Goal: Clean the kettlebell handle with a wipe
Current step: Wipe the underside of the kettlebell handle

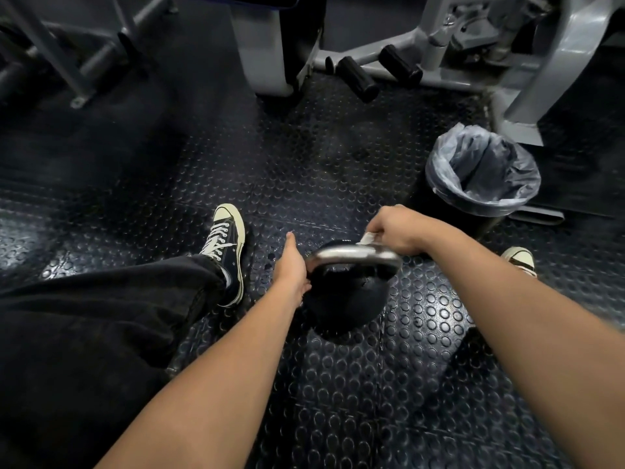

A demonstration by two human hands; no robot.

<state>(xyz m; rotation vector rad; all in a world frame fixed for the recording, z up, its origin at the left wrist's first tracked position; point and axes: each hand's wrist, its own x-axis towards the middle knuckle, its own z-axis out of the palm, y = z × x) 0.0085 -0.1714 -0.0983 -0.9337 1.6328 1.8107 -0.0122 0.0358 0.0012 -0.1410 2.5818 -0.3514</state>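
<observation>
A black kettlebell (pixel 341 302) stands on the studded rubber floor between my feet. Its steel handle (pixel 351 256) arches across the top. My left hand (pixel 291 265) presses flat against the left end of the handle and the ball's side, fingers extended. At the handle's right end, my right hand (pixel 397 231) is closed around a white wipe (pixel 370 237), a corner of which sticks out from my fist. The far side of the ball is hidden behind the handle.
A black bin with a clear liner (pixel 482 170) stands just beyond my right hand. Grey gym machine frames (pixel 439 45) with black roller pads (pixel 358 79) rise at the back. My sneakers sit at left (pixel 225 245) and right (pixel 519 258).
</observation>
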